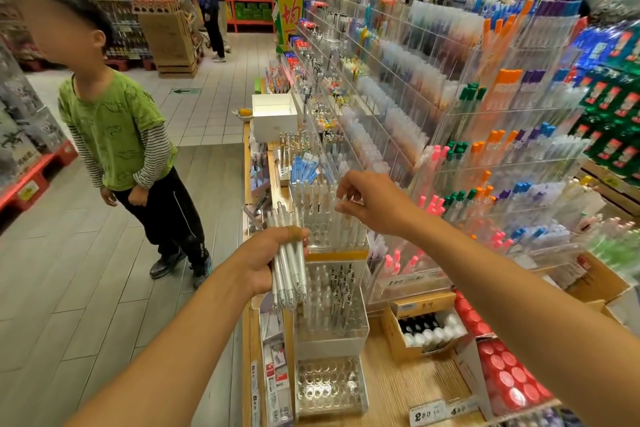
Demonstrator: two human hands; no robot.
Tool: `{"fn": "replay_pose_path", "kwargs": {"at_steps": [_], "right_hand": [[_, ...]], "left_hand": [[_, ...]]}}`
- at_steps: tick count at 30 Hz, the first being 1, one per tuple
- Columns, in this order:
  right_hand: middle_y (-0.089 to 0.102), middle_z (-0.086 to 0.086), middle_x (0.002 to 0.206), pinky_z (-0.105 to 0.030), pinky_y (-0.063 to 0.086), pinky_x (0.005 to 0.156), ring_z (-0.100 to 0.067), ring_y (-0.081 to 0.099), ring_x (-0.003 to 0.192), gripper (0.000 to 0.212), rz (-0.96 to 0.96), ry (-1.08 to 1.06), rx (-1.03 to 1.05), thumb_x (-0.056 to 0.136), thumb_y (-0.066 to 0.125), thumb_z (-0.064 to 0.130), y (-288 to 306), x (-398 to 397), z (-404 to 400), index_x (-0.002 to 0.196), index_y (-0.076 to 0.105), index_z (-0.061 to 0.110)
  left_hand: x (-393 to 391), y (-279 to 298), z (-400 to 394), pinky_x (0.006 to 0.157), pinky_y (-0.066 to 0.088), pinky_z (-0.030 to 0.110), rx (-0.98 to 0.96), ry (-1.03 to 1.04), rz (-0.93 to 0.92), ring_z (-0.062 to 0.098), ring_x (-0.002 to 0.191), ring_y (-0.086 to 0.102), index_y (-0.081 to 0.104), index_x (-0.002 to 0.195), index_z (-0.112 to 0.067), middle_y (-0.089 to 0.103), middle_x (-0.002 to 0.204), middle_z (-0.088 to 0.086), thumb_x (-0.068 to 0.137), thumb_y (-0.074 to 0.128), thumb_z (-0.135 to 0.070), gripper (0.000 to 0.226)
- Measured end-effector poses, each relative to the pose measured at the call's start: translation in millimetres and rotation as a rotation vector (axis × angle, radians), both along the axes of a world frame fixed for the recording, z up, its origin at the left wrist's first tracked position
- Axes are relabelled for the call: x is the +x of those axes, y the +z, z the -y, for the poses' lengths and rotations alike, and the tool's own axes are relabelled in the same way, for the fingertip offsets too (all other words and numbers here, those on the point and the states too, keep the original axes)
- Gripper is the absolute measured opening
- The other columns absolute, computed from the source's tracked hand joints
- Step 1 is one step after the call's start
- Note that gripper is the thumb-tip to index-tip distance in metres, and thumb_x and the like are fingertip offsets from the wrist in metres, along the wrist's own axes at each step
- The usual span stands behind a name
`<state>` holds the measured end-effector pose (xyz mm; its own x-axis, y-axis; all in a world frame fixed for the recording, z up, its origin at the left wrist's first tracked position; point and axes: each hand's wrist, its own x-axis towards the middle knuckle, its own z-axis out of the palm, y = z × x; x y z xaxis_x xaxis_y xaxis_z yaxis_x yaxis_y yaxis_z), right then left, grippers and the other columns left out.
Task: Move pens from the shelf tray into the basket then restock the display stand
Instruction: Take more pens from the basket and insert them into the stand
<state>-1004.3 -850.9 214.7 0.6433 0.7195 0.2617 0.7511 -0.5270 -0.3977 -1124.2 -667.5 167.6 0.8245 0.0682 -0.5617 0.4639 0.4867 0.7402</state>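
Pens (289, 262), a white bundle, sit clamped in the left hand (268, 262) just left of the tiered clear stand (330, 291). The right hand (369, 203) hovers over the top tier, thumb and fingers pinching one pen's tip (343, 206). Price tags (445, 412) on the wooden shelf (398, 388) read about "2.50" and "4.80"; a yellow sign (289, 15) carries a red Chinese character. A box of bottles (427, 326) and red-capped packs (509, 371) crowd the right. A child (119, 135) stands in the open aisle to the left.

Two hands (374, 204), three stacked clear display stands (330, 308).
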Motion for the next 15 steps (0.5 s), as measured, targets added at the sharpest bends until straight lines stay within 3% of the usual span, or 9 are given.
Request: {"fn": "replay_pose_path", "kwargs": {"at_steps": [5,11,15], "right_hand": [[0.06,0.007,0.086,-0.027,0.037,0.07,-0.01,0.043,0.086,0.017,0.136,0.002,-0.093,0.087,0.071,0.029,-7.3,-1.7,-6.8,0.099,0.066,0.018],[0.049,0.011,0.084,-0.028,0.036,0.073,-0.01,0.037,0.087,0.021,0.211,0.0,-0.142,0.085,0.073,0.031,-1.9,-3.8,-9.3,0.1,0.072,0.017],[0.064,0.004,0.091,-0.025,0.033,0.075,-0.01,0.039,0.087,0.019,0.183,-0.021,-0.133,0.085,0.073,0.029,1.0,-5.5,-11.9,0.1,0.073,0.017]], "left_hand": [[-3.6,-0.4,4.1,0.055,0.055,0.025,0.002,0.006,-0.004,0.016,0.053,0.063,0.068,0.074,-0.006,0.065,0.065,0.007,0.084,0.07,-0.008,0.011],[-8.2,1.6,8.5,0.053,0.055,0.025,0.004,0.004,-0.011,0.016,0.05,0.064,0.069,0.069,-0.006,0.065,0.063,0.007,0.082,0.071,-0.007,0.014],[-11.3,3.1,10.9,0.052,0.056,0.025,-0.003,0.01,-0.018,0.017,0.051,0.064,0.07,0.069,-0.005,0.065,0.064,0.009,0.078,0.074,-0.007,0.01]]}}
